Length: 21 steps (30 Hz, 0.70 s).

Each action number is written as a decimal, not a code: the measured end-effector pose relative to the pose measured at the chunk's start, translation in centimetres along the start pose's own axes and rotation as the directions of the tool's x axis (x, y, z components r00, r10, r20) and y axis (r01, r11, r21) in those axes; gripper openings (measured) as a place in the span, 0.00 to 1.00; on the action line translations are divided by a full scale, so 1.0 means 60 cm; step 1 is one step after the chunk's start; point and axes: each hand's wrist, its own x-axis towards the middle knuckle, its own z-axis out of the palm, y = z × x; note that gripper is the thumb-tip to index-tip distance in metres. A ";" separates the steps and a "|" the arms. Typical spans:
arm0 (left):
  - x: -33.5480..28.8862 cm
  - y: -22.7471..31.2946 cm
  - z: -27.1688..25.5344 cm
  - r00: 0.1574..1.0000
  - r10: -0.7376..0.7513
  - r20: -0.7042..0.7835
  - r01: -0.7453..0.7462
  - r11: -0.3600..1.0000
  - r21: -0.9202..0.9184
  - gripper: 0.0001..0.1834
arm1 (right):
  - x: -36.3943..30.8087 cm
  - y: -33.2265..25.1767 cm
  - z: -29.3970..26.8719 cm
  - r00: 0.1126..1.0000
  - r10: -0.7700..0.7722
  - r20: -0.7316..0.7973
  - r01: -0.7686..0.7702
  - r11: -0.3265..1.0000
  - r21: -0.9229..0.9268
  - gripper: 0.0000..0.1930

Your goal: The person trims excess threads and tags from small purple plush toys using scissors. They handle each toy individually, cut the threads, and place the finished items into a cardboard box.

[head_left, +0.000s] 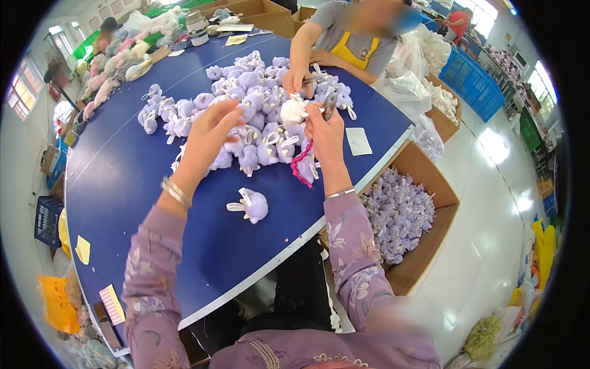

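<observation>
My left hand [212,129] hovers over the left part of a pile of small lilac plush toys [255,101]. Its fingers are apart, with nothing between them. Closed around small metal snips [330,103], my right hand [326,132] is at the pile's right side. A magenta braided cord [299,166] hangs beside that hand onto the toys. White fluffy stuffing [294,109] lies at my right fingertips; whether they grip it I cannot tell. One lilac plush toy [254,206], with a white tag, lies apart on the blue table [227,258] nearer me.
Across the table a co-worker's hand [298,81] reaches into the same pile. A cardboard box [445,212] full of lilac toys stands below the table's right edge. A white card [358,141] lies right of my hand. Other plush pieces [117,58] are heaped far left.
</observation>
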 end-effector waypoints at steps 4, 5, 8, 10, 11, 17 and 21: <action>-0.080 -0.083 -0.023 0.978 -0.086 -0.189 0.052 0.982 -0.181 0.17 | 0.025 0.009 -0.001 0.999 -0.013 -0.046 0.013 1.000 0.012 0.05; -0.096 -0.099 -0.025 0.966 -0.100 -0.239 0.049 0.976 -0.213 0.16 | 0.029 0.011 0.006 0.998 -0.012 -0.056 0.014 1.000 0.028 0.05; -0.128 -0.147 -0.020 0.953 -0.105 -0.286 0.033 0.969 -0.247 0.13 | 0.040 0.022 0.010 0.997 -0.027 -0.069 0.030 0.999 0.042 0.05; -0.136 -0.162 -0.014 0.960 -0.057 -0.275 0.001 0.980 -0.201 0.13 | 0.048 0.029 0.011 0.996 -0.039 -0.076 0.041 0.999 0.028 0.05; -0.138 -0.168 -0.011 0.963 -0.033 -0.268 -0.016 0.984 -0.177 0.13 | 0.054 0.030 0.010 0.996 -0.041 -0.078 0.043 0.999 0.019 0.06; -0.162 -0.185 -0.002 0.997 0.013 -0.079 -0.015 1.000 -0.025 0.24 | 0.052 -0.002 0.029 0.995 -0.082 -0.059 0.082 0.997 0.008 0.21; -0.193 -0.137 0.012 0.904 0.260 0.339 -0.418 0.706 0.572 0.34 | -0.038 0.005 0.064 0.998 0.048 0.048 -0.041 0.989 -0.144 0.10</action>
